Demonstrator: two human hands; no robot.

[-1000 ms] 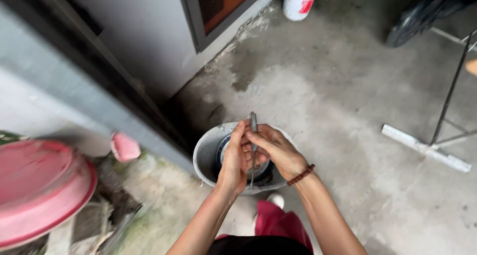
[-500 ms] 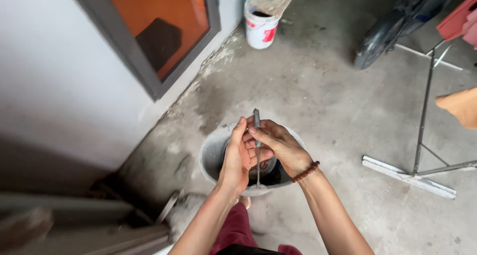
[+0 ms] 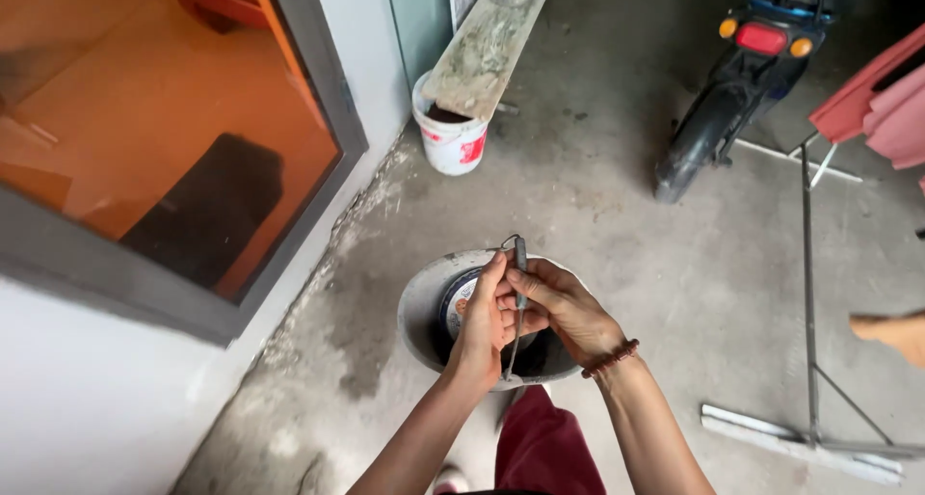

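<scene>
Both my left hand (image 3: 487, 314) and right hand (image 3: 562, 307) clasp a thin metal rod (image 3: 516, 302) upright over the grey bucket (image 3: 422, 312) at frame centre, its lower end down inside, work apparently midway.

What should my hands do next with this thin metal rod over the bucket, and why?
Probably steady the rod before working it further. Both the left hand and right hand pinch the thin metal rod near its top, directly above the grey bucket, while its lower end hangs free inside. A lower grip with one hand would likely control it better.
</scene>
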